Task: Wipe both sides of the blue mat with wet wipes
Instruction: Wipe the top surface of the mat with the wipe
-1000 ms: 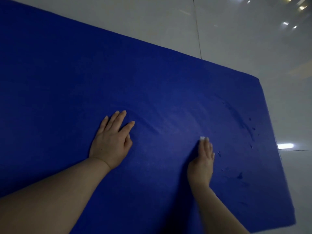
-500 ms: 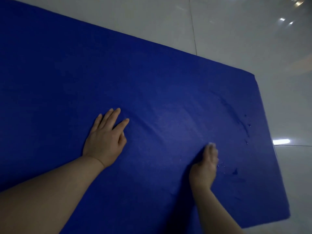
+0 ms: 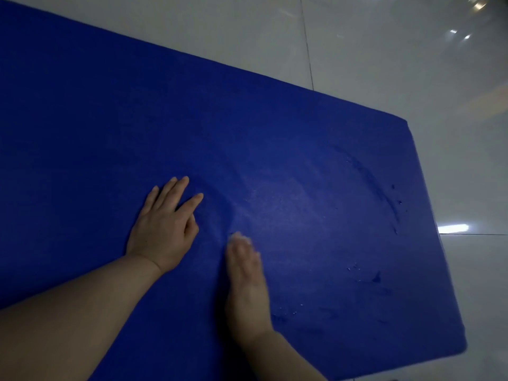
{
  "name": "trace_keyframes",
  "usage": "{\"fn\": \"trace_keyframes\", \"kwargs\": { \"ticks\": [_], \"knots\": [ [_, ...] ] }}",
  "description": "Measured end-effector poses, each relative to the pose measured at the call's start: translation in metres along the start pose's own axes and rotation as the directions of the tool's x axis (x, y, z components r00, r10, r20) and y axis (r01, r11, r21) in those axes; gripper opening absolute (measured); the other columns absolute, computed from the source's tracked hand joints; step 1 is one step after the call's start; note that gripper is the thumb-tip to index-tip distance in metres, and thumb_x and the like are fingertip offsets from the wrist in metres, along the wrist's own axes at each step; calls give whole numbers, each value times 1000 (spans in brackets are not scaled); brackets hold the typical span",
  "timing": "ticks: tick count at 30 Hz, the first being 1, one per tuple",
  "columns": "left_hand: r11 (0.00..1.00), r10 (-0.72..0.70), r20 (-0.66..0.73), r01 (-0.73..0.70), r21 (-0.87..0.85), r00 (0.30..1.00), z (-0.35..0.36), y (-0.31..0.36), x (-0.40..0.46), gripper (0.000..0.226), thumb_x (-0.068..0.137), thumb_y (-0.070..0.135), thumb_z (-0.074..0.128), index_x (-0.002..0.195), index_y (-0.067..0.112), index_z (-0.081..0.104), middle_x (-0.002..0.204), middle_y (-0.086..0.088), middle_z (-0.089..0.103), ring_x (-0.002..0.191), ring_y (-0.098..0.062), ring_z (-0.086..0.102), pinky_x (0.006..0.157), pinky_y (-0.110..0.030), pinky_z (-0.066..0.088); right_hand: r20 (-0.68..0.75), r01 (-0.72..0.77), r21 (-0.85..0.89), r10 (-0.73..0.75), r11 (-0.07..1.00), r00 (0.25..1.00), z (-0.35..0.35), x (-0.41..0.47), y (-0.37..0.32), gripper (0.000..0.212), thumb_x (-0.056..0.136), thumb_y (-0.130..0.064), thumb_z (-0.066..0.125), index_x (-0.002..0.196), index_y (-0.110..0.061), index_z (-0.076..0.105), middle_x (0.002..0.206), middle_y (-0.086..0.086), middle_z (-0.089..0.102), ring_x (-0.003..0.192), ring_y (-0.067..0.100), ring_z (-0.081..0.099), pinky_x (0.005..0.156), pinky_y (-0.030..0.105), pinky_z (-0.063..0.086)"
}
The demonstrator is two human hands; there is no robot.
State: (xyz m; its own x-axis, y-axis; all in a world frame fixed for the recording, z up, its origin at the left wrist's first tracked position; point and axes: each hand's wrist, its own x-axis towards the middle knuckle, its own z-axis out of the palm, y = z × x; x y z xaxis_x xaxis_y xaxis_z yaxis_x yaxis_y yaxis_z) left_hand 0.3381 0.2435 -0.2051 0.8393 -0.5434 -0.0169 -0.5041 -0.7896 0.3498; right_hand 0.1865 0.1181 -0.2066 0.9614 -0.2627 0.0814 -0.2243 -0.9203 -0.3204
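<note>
Wiping hand: your right hand [image 3: 246, 281] lies nearest you, blurred, fingers straight and pressed flat on the blue mat [image 3: 275, 149], with a pale scrap of wet wipe [image 3: 237, 237] showing at the fingertips.
Bracing hand: your left hand [image 3: 165, 229] rests flat just beside it, fingers spread and holding nothing (it reads as an anchor for the mat).
Key relation: the wipe sits just right of the left thumb, so the unwiped room lies away from that hand, out to the right and further up the mat.
Mat axis: its long side runs from upper left to lower right, across your body; the right hand is the nearer one to the short end.
Wet marks: a damp arc and droplets [image 3: 384, 199] show near that right end.
Edges: the short right edge [image 3: 434, 243] and the far long edge are both well apart from the wipe, so there is room for long strokes.
Beyond: glossy tiled floor [image 3: 384, 64] surrounds the mat.
Progress: the visible face looks partly wiped; the underside is probably still to do.
</note>
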Motion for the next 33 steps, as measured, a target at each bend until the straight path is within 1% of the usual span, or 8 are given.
{"fn": "trace_keyframes", "kwargs": {
  "ticks": [2,7,16,22,24,27,31,33],
  "knots": [
    [1000,5,2,-5,-6,1000,0,0,0,54,91,30,26,132,12,57,150,-15,38,140,-29,30,117,-36,7,54,105,-16,-104,994,993,-7,3,8,68,76,7,26,142,-5,33,149,8,34,140,22,26,118,31,9],
    [999,5,-18,-6,-32,1000,4,-1,1,55,92,31,25,133,12,56,151,-15,37,141,-29,30,118,-43,14,-94,-436,-29,432,899,897,-32,4,88,86,70,29,35,146,-9,24,152,-3,14,144,23,19,116,18,-6],
    [980,90,-92,-104,-167,992,-3,14,-54,43,92,24,35,113,11,69,142,-11,49,135,-26,39,116,-45,18,-16,-453,-137,455,881,890,-41,5,83,74,83,16,37,150,-10,17,157,-1,10,146,14,3,114,22,-11],
    [996,-23,9,24,-87,1000,4,21,-146,46,87,26,36,120,17,66,143,-7,48,133,-20,37,117,-40,12,-18,-527,34,528,849,849,-49,1,69,67,84,15,39,147,-9,31,157,2,20,145,17,13,117,37,19],
    [997,-25,45,28,-77,999,4,21,-145,48,84,25,36,121,18,66,143,-7,49,134,-20,37,115,-42,13,-37,-540,87,544,837,838,-43,1,62,69,83,19,38,147,-7,29,157,1,19,145,16,12,117,30,17],
    [997,-7,50,10,-72,999,3,20,-137,49,81,24,38,121,20,65,142,-9,50,135,-21,36,111,-45,19,-76,-445,113,455,888,887,-19,9,25,73,78,26,38,145,-3,31,156,7,22,145,16,12,116,23,10],
    [998,7,52,-4,-57,999,3,19,-138,47,80,25,39,123,21,58,141,-9,51,135,-22,36,110,-45,21,37,128,145,-134,981,990,12,-19,-39,59,79,9,36,136,-1,45,146,12,39,139,21,27,114,36,18],
    [997,12,38,-9,-73,999,3,19,-137,47,81,24,39,123,19,60,141,-10,51,135,-22,36,110,-45,21,83,162,134,-174,978,981,3,-29,-13,64,77,6,29,138,-4,45,146,10,41,139,21,30,113,37,22]
  ]
}}
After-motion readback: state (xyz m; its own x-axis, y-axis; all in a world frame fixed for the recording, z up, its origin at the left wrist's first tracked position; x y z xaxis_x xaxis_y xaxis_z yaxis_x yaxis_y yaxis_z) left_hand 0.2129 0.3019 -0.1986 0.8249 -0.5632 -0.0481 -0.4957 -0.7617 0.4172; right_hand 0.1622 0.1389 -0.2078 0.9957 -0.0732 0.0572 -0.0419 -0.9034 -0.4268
